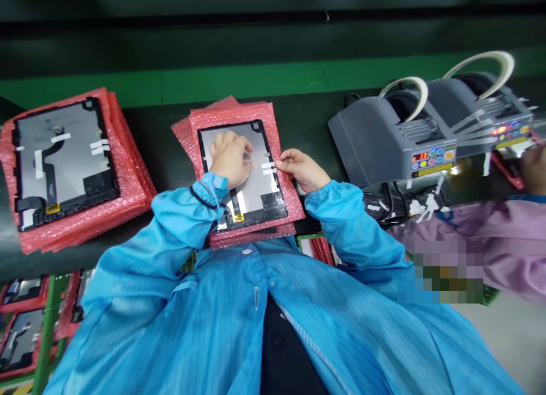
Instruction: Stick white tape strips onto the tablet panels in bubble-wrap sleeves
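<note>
Your left hand (231, 157) lies flat on the upper part of the tablet panel (256, 186), its fingers stretched out side by side and pressing on the grey back, with nothing held between them. Your right hand (303, 170) is at the panel's right edge, its fingers drawn narrow, tips together right at the short white tape strips (268, 167) stuck there; you cannot tell whether they actually grip a strip or only touch it. The panel itself sits face down in the middle of the worktop (164, 150), straight in front of you, on a small stack of pink bubble wrap (279, 132) whose sheets stick out around it on all sides. A small yellow tab (238, 217) shows near the panel's near edge, just beside your left sleeve. Off to your left, well apart, a second panel (68, 156) of the same kind lies on its own thicker pile of pink wrap (130, 176), with white strips on its back too. To your right two grey tape dispensers (384, 139) (473, 108) stand side by side, each with a pale band of tape arching over its top and cut strips hanging at the front. Beyond them a co-worker's purple sleeve (490, 236) reaches onto the worktop. Below the worktop's near edge on your left, more panels rest in red trays (21, 321).
</note>
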### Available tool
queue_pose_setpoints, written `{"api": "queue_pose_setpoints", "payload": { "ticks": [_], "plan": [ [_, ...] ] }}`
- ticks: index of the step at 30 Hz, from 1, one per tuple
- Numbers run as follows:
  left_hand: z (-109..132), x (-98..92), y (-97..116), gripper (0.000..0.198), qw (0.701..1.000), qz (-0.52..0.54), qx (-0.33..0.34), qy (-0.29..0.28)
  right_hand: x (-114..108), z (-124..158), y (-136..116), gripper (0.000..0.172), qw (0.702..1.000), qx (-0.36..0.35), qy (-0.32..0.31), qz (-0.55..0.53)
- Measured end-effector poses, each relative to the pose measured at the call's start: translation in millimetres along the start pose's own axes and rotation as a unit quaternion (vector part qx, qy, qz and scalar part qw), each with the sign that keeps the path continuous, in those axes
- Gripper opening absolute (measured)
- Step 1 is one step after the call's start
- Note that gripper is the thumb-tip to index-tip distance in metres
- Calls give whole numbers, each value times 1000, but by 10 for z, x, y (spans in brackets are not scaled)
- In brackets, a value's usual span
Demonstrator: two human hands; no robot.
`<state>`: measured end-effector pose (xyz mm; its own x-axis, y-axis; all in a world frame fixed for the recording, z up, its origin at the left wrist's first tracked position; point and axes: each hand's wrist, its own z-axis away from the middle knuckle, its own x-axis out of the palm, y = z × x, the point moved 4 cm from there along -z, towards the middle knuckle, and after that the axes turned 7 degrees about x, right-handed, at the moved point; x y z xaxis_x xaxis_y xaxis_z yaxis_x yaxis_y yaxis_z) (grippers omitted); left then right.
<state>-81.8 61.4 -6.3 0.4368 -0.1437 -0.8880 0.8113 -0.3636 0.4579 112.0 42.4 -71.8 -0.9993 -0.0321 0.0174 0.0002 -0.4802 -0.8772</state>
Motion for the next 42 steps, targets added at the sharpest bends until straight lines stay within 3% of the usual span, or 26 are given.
{"api": "queue_pose_setpoints", "payload": {
  "ticks": [2, 4, 7, 9, 11, 16, 21, 25, 29, 32, 35, 37, 39, 42],
  "plan": [
    [136, -169, -214, 20, 997, 7, -16, 72, -33, -3, 3, 54, 1000, 8, 27, 13],
    [325, -295, -457, 21, 990, 5, -73, 123, -64, -12, -14, 50, 997, 3, 66, 42],
    [582, -273, -703, 20, 978, 26, -187, 85, -51, -23, -98, 44, 984, -56, 121, 122],
    [665, -193, -731, 22, 972, 57, -221, 53, -2, -12, -181, 44, 963, -105, 162, 187],
    [680, -150, -709, 23, 969, 80, -224, 68, 70, 4, -245, 51, 947, -115, 186, 235],
    [626, -84, -772, 24, 958, 150, -200, 138, 165, 5, -288, 54, 937, -28, 183, 296],
    [620, 67, -952, 25, 938, 224, -225, 140, 61, -49, -310, 41, 945, -48, 192, 259],
    [639, 5, -836, 26, 958, 146, -222, 106, 34, -23, -357, 24, 952, -54, 201, 225],
    [667, -123, -567, 22, 970, 39, -226, 84, 118, 202, -498, 16, 937, -180, 207, 215],
    [707, -200, -452, 25, 966, 27, -243, 88, 234, 326, -525, 14, 948, -195, 170, 182],
    [805, -442, -505, 26, 961, 30, -255, 99, 498, 308, -672, 34, 960, -217, 121, 129],
    [944, -795, -646, 27, 953, 12, -275, 124, 841, 218, -914, 42, 948, -283, 94, 109],
    [1145, -1276, -852, 29, 936, -26, -309, 168, 1348, 62, -1194, 40, 927, -351, 60, 118],
    [1439, -1950, -1233, 34, 903, -78, -347, 240, 2266, -265, -1470, 36, 906, -392, 1, 159]
  ]
}}
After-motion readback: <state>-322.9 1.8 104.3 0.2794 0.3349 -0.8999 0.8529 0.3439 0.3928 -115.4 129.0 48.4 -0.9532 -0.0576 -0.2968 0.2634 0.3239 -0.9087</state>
